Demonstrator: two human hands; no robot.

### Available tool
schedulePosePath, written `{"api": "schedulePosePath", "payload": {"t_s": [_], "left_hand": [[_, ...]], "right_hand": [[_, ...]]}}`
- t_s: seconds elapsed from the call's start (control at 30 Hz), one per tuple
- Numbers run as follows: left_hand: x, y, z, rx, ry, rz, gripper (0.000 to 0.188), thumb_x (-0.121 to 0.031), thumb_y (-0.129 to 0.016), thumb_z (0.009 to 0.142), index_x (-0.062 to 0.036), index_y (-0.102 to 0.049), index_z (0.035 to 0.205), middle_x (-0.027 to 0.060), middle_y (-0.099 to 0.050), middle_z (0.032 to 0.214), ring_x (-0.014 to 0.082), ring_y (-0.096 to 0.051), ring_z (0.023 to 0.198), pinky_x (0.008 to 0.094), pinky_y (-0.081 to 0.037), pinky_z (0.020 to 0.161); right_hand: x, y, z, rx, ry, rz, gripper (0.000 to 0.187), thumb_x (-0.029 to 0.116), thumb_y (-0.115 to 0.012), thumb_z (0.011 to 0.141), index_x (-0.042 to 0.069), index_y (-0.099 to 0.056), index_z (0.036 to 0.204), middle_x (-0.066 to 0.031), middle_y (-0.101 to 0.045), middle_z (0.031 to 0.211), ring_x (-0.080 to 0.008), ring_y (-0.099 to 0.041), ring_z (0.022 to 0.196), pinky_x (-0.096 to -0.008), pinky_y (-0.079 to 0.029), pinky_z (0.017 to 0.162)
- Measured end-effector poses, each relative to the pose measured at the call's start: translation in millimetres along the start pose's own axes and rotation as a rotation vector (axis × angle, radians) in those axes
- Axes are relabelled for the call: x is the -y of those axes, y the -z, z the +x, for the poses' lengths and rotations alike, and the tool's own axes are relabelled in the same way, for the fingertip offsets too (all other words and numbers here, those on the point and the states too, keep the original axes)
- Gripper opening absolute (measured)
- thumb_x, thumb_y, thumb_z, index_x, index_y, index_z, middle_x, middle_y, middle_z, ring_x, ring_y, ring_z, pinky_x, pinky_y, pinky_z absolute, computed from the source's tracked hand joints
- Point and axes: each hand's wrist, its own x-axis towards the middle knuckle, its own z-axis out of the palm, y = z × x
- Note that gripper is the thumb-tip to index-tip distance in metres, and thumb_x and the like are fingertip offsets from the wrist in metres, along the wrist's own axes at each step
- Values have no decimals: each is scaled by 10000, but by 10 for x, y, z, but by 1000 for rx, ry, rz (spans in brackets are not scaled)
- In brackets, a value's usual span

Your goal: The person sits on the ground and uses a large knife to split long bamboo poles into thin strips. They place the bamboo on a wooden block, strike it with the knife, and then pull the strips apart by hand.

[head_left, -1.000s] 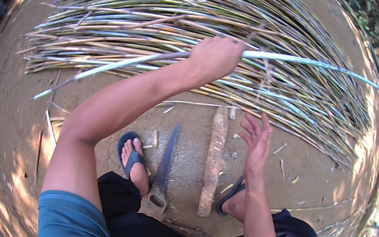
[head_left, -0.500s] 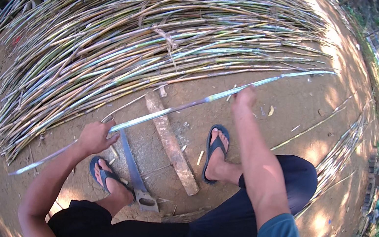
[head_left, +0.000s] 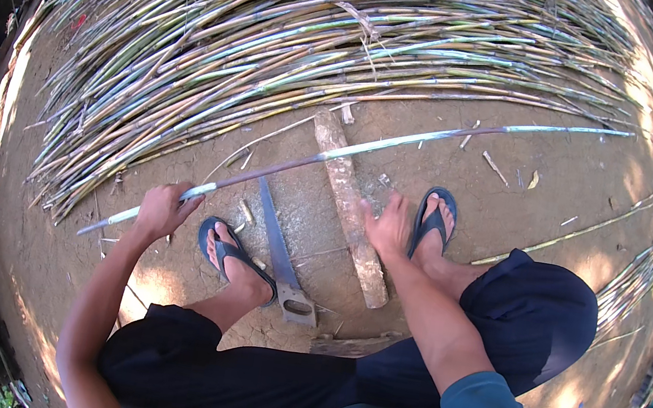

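Note:
My left hand [head_left: 163, 209] is closed round a long thin bamboo pole [head_left: 405, 139] near its left end. The pole slants up to the right, with pale green-blue stretches and a dark purplish one, and passes over a rough wooden log [head_left: 343, 188] on the ground. Beside the log's lower half is my right hand [head_left: 388, 224], apart from the pole, fingers spread and holding nothing. A handsaw [head_left: 278, 239] with a grey handle lies on the sawdust between my left foot and the log.
A broad heap of bamboo poles [head_left: 282, 52] covers the ground ahead. To the right lie a bundle of thinner sticks [head_left: 641, 275] and a single thin pole [head_left: 569, 236]. Short offcuts are scattered about. My sandalled feet [head_left: 236, 260] stand on either side of the log.
My right hand has let go of the pole and come down and nearer, beside the log. My left hand keeps its hold on the pole. The view has shifted left.

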Motion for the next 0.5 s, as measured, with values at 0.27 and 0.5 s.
{"api": "schedulePosePath", "payload": {"t_s": [0.27, 0.5], "left_hand": [[-649, 208, 247, -49, -80, -88, 232, -304, -637, 872, -78, -648, 925, 173, -663, 743, 391, -640, 699, 477, -498, 648], [-715, 137, 304, 14, -46, -166, 247, -292, -648, 851, -79, -668, 974, 160, -679, 775, 366, -659, 760, 464, -510, 710]], "right_hand": [[742, -433, -1510, 553, 824, -88, 281, 234, -591, 826, 44, -529, 1023, -135, -492, 1022, -293, -485, 1012, -435, -400, 856], [287, -868, -2162, 687, 1259, -295, 192, 199, -488, 883, 76, -562, 1010, -117, -584, 982, -252, -566, 954, -404, -419, 779]]}}
